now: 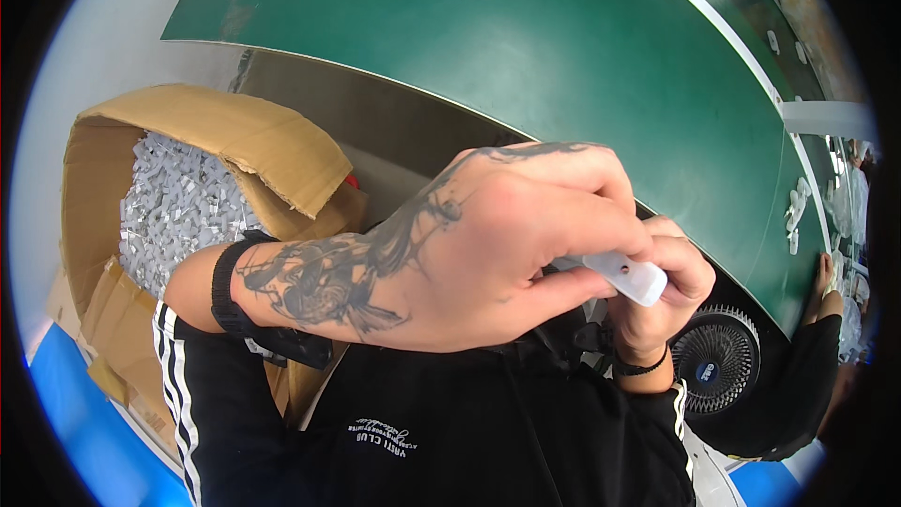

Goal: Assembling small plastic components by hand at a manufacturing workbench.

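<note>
Pinching the white plastic piece [627, 275] firmly, I grip it with both left hand [422, 253] and right hand [662, 296], keeping it level above the green belt's [563, 56] near edge.

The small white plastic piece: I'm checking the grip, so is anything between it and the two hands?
Nothing visible. Both the left hand and the right hand touch the small white plastic piece directly, fingers pinching it above the green conveyor belt.
</note>
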